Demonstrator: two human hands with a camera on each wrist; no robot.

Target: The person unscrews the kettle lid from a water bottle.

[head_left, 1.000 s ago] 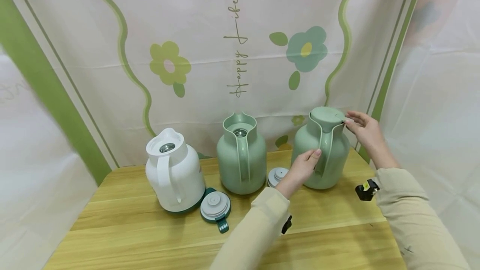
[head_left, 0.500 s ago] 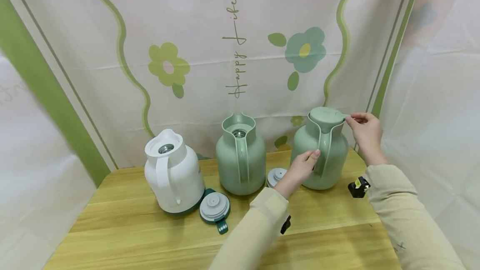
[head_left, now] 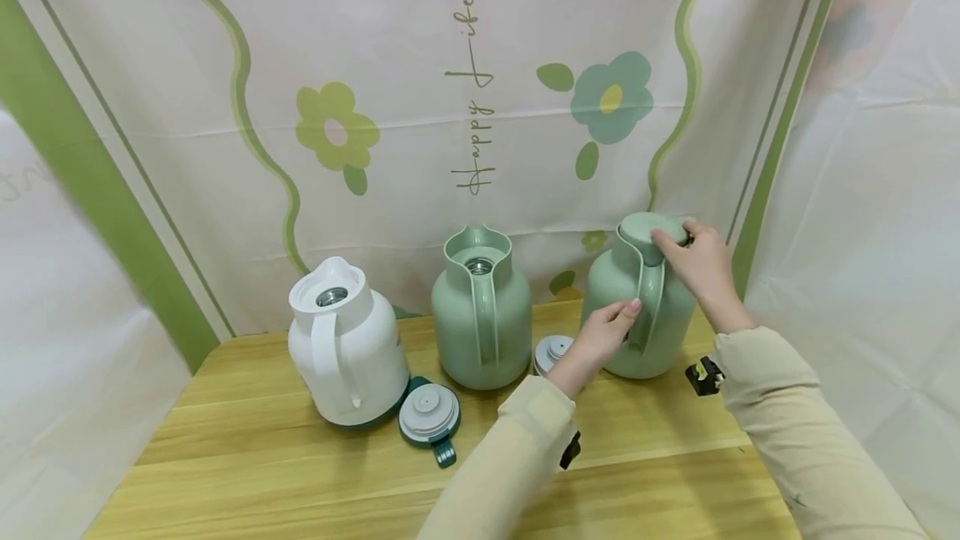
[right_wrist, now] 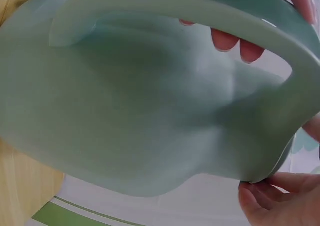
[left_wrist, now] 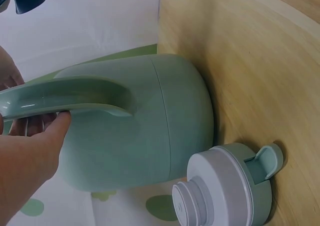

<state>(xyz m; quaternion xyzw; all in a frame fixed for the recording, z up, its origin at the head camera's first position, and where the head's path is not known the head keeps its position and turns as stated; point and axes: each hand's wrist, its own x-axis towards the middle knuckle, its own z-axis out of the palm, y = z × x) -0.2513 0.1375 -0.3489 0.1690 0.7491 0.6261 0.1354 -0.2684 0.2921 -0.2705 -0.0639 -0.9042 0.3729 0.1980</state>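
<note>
On the right of the table stands a green thermos jug [head_left: 606,286] with a green lid [head_left: 643,227] in its mouth. My left hand [head_left: 602,336] grips the jug's handle [left_wrist: 100,93], its fingers passing through the loop in the left wrist view. My right hand [head_left: 705,269] holds the lid at its right side, thumb on the near edge and fingers at the far right. In the right wrist view, fingertips [right_wrist: 252,191] touch the rim of the jug's mouth. Beside this jug lies a loose stopper lid [left_wrist: 225,186], partly behind my left wrist in the head view.
A second green thermos jug [head_left: 480,340] stands uncovered in the middle. To its left is a white thermos jug [head_left: 356,348], also uncovered, with a dark-green and grey stopper lid [head_left: 430,413] at its base. The wooden table [head_left: 300,482] meets a patterned curtain [head_left: 412,40] behind.
My right hand has shifted left from the lid's right-hand edge, and its thumb now lies on the lid's near side. My left hand has stayed on the handle; the jugs stand where they were.
</note>
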